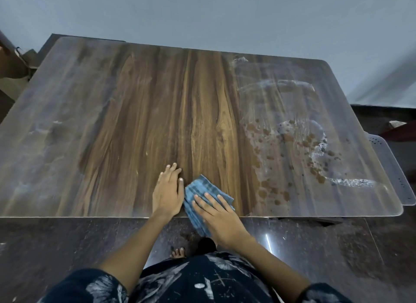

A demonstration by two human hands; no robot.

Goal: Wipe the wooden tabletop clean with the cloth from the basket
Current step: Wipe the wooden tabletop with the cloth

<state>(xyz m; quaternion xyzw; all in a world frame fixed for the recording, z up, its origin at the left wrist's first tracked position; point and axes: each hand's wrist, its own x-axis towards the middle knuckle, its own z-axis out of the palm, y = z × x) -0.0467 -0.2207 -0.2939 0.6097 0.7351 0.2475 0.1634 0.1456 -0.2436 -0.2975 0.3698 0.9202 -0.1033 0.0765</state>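
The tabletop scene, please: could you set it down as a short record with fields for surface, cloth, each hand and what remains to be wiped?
surface: wooden tabletop, middle strip looks clean and dark
cloth: blue checked cloth at the near edge, partly hanging over it
right hand: right hand pressed flat on the cloth, fingers straight
left hand: left hand flat on bare wood beside the cloth
left to wipe: whitish film and brown spots on the right part; dull haze on the left part
beside table: white perforated basket at the right edge
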